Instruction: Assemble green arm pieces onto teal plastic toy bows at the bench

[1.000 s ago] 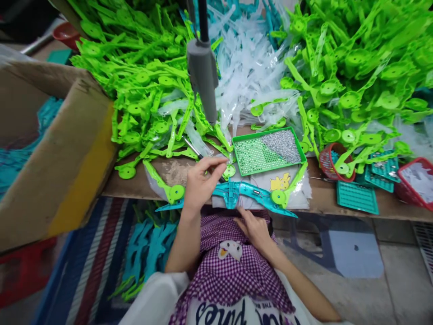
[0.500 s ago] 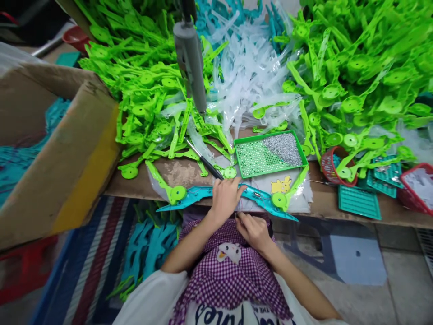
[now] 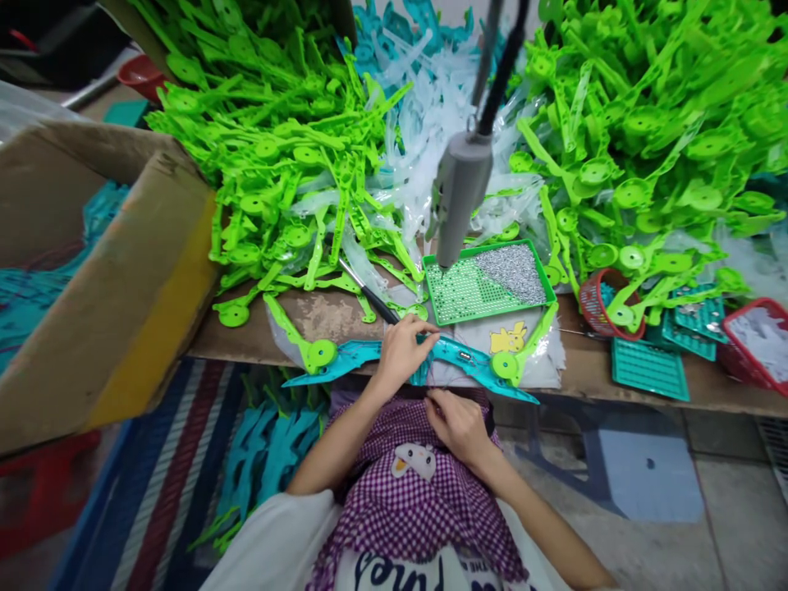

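Observation:
A curved blue plastic toy bow (image 3: pixel 465 358) lies along the table's front edge, with green arms (image 3: pixel 506 364) fitted at both ends. My left hand (image 3: pixel 403 353) is closed over its middle. Below the edge, close to my apron, my right hand (image 3: pixel 459 420) has its fingers curled and pinched; what they hold is hidden. A thin dark reddish thread shows faintly between the hands. Beyond my left fingers lies a black-handled tool (image 3: pixel 377 304) with a metal shaft. A grey electric screwdriver (image 3: pixel 463 193) hangs over the green tray (image 3: pixel 455 318), which holds many small silvery screws (image 3: pixel 515 271).
Heaps of green plastic arms (image 3: pixel 271 148) and clear plastic pieces (image 3: pixel 424 123) cover the table's back. A cardboard box (image 3: pixel 160 279) with blue parts stands at left. To the right are a red basket (image 3: pixel 616 328), teal trays (image 3: pixel 650 369) and a blue-grey stool (image 3: pixel 652 468).
The hanging screwdriver has swung right, from over the green arms to over the screw tray. My left hand has shifted slightly left on the bow; my right hand has barely moved.

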Demonstrator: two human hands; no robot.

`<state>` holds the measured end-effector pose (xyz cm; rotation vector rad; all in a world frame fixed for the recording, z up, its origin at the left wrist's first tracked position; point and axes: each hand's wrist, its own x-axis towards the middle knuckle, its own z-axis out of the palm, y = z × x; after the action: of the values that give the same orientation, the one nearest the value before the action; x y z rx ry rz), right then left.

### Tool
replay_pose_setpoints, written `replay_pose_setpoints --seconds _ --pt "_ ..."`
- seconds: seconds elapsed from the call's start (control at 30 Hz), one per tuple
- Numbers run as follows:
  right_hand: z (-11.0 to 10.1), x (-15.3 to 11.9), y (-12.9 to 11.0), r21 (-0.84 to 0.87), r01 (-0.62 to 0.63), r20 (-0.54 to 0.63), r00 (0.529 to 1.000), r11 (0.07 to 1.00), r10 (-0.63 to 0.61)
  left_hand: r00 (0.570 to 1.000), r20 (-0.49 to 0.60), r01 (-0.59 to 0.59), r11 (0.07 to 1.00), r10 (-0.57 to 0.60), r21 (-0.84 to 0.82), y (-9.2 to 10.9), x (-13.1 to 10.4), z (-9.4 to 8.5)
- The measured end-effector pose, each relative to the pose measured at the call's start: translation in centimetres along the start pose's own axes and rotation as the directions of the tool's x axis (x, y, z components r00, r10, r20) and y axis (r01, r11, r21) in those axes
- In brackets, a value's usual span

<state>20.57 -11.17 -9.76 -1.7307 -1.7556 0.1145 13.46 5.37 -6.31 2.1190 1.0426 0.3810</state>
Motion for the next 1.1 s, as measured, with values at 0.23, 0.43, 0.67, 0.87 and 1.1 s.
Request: replay_pose_setpoints --seconds 0.23,0.43,0.67,0.87,1.1 --pt "-5.1 3.2 -0.2 -0.039 -0.188 0.247 0.950 0.981 0.191 0.998 0.042 0.042 0.998 -0.040 -0.042 -0.5 -1.9 -1.2" --pt "-8.3 9.6 1.7 -0.207 -0.237 0.517 0.797 0.949 0.312 0.997 0.016 0.078 0.997 -0.077 -0.014 -0.3 -4.0 -1.1" --pt "-6.0 13.2 1.9 -0.178 -0.160 0.548 0.804 0.971 0.233 0.997 -0.051 0.062 0.995 -0.058 0.080 -0.1 -5.5 -0.6" --pt "-2.2 19.0 2.0 0.091 0.096 0.816 0.563 0.991 -0.129 0.976 -0.129 -0.118 0.928 0.174 0.355 -0.4 -7.0 0.6" --pt "-0.5 23.6 2.1 0.342 0.069 0.935 0.080 0.937 -0.347 0.872 0.020 -0.409 0.707 0.488 0.577 -0.7 -6.6 0.5"
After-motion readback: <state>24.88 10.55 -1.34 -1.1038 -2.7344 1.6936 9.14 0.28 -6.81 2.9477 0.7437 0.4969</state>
